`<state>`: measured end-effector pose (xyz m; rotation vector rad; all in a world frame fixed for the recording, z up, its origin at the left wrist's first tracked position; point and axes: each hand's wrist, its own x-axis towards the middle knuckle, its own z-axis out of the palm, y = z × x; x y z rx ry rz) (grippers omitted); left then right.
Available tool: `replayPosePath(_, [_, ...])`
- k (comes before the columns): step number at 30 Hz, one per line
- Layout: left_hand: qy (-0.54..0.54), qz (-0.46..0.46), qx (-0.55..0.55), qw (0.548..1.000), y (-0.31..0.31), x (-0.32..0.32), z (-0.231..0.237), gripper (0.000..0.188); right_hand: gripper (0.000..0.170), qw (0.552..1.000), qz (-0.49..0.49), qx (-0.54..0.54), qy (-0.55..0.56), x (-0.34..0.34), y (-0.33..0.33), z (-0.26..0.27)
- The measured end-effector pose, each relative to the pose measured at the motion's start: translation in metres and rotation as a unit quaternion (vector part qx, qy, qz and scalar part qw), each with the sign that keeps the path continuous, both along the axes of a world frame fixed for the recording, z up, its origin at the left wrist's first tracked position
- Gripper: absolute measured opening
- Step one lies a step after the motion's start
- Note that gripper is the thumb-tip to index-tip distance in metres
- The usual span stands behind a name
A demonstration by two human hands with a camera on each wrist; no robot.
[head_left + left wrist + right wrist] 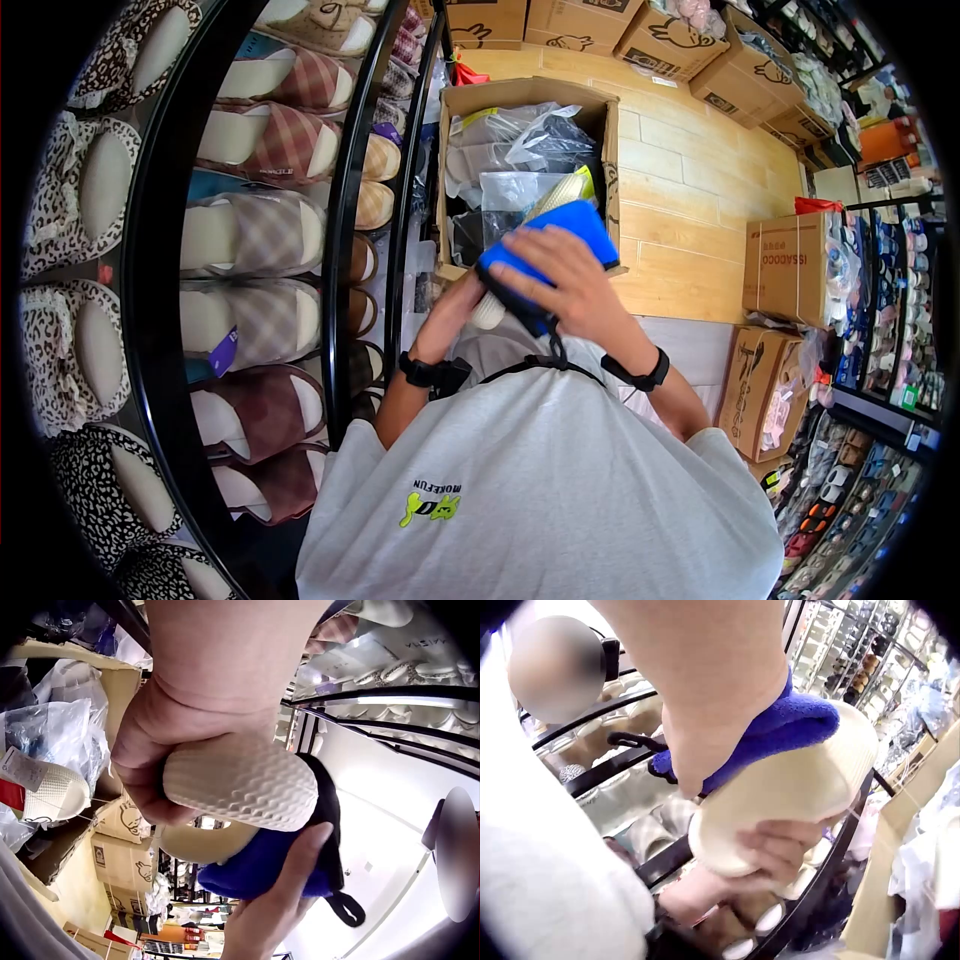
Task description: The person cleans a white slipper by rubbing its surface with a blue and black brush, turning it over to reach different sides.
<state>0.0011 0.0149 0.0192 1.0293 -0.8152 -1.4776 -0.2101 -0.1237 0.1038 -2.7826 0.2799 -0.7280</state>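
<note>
My left hand (455, 308) grips a cream slipper (240, 780) with a bumpy, textured sole, fingers curled round its side in the left wrist view. A blue fuzzy cloth pad (585, 228) with black edging and a black loop lies against the slipper. My right hand (568, 280) holds this pad, its fingers spread across the top and its thumb on the near side. In the right wrist view, the pale smooth inside of the slipper shows below the pad, and the left fingers (780, 847) wrap it from beneath. Both hands are above my lap, close together.
An open carton (612, 150) of bagged footwear stands just ahead, with a tagged cream slipper (56, 793) in it. A black rack (165, 250) of checked and leopard-print slippers runs along the left. More cartons (785, 255) and shoe shelves (895, 310) line the right.
</note>
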Motion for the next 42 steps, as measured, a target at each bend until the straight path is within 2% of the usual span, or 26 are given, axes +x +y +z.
replayPosePath(1, [0.059,0.03,0.029,0.997,0.001,-0.005,0.004,0.056,0.073,0.998,0.048,0.042,-0.011,0.002,0.009,-0.004])
replayPosePath(2, [0.113,-0.013,-0.018,0.993,-0.006,-0.002,0.007,0.055,0.073,0.996,0.085,0.04,0.014,0.001,0.015,-0.003])
replayPosePath(3, [0.113,-0.014,-0.018,0.993,-0.005,-0.001,0.0,0.055,0.073,0.991,0.121,0.037,0.04,0.001,0.018,-0.002])
replayPosePath(4, [0.034,-0.012,-0.045,0.998,-0.002,0.0,-0.01,0.055,0.073,0.991,0.121,0.036,0.039,0.001,0.016,0.0])
replayPosePath(5, [-0.045,-0.009,-0.071,0.996,0.003,0.002,-0.019,0.054,0.073,0.991,0.117,0.045,0.044,0.0,0.011,0.001])
replayPosePath(6, [-0.045,-0.01,-0.071,0.996,0.005,0.003,-0.017,0.054,0.073,0.991,0.112,0.053,0.049,0.0,0.005,0.001])
replayPosePath(8, [0.047,0.028,0.092,0.994,0.006,-0.001,-0.015,0.054,0.073,0.998,0.02,0.054,0.015,0.001,-0.004,-0.002])
replayPosePath(9, [0.058,0.008,0.13,0.99,-0.004,-0.003,0.012,0.052,0.073,0.998,-0.034,0.058,0.003,0.005,-0.005,0.005])
replayPosePath(11, [-0.02,0.004,0.062,0.998,-0.003,-0.002,0.009,0.052,0.072,0.997,-0.06,0.041,0.012,0.007,-0.004,0.003])
replayPosePath(13, [-0.097,0.012,0.001,0.995,0.004,0.001,-0.016,0.051,0.073,1.0,-0.009,0.014,0.006,0.012,0.0,0.001])
replayPosePath(15, [-0.044,0.039,0.013,0.998,0.011,-0.001,-0.033,0.05,0.073,0.996,0.079,0.026,0.02,0.013,0.011,0.0])
replayPosePath(17, [-0.013,0.044,0.035,0.998,0.011,-0.001,-0.039,0.05,0.077,0.992,0.119,-0.024,0.044,0.013,0.015,-0.003])
replayPosePath(20, [0.034,0.051,0.071,0.996,0.014,0.001,-0.043,0.049,0.083,0.994,0.102,0.031,0.03,0.009,-0.005,-0.007])
replayPosePath(21, [0.05,0.055,0.082,0.994,0.016,0.0,-0.043,0.048,0.082,0.997,0.056,0.03,0.048,0.009,-0.01,-0.001])
replayPosePath(24, [-0.161,0.017,-0.024,0.987,0.013,-0.001,-0.005,0.047,0.074,0.997,-0.038,0.045,0.042,0.007,-0.013,0.007])
replayPosePath(25, [-0.16,0.02,-0.024,0.987,0.013,0.0,-0.006,0.047,0.074,0.997,-0.036,0.044,0.042,0.008,-0.011,0.005])
replayPosePath(27, [-0.147,-0.002,0.018,0.989,0.013,0.003,-0.008,0.048,0.077,0.999,-0.012,0.048,0.009,0.011,-0.002,0.001])
replayPosePath(28, [-0.056,0.056,0.059,0.995,0.013,-0.001,-0.023,0.048,0.081,0.998,0.026,0.047,0.027,0.011,0.001,0.001])
replayPosePath(29, [-0.055,0.055,0.058,0.995,0.015,-0.002,-0.036,0.048,0.085,0.996,0.064,0.056,0.017,0.009,0.008,-0.004])
replayPosePath(31, [-0.015,0.055,0.046,0.997,0.017,-0.002,-0.05,0.048,0.088,0.988,0.12,0.051,0.079,0.005,0.012,0.002])
replayPosePath(35, [0.064,0.056,0.02,0.996,0.018,0.001,-0.064,0.048,0.088,0.995,0.068,0.04,0.056,-0.001,-0.009,-0.007])
replayPosePath(36, [-0.142,-0.02,0.06,0.988,0.008,0.002,-0.009,0.049,0.088,0.998,0.021,0.051,0.036,-0.001,-0.012,-0.001])
replayPosePath(37, [-0.014,0.024,0.05,0.998,0.008,-0.002,-0.032,0.049,0.089,0.998,-0.026,0.062,0.015,-0.002,-0.013,0.002])
replayPosePath(39, [-0.021,-0.012,0.048,0.999,0.0,-0.003,0.009,0.048,0.083,0.997,-0.051,0.055,0.019,0.0,-0.014,0.001])
replayPosePath(40, [-0.022,-0.011,0.047,0.999,-0.001,-0.003,0.008,0.048,0.084,0.997,-0.049,0.06,0.004,0.001,-0.01,0.0])
replayPosePath(42, [-0.14,-0.009,0.014,0.99,-0.004,-0.003,0.001,0.048,0.084,0.998,-0.03,0.051,-0.005,0.002,-0.002,-0.007])
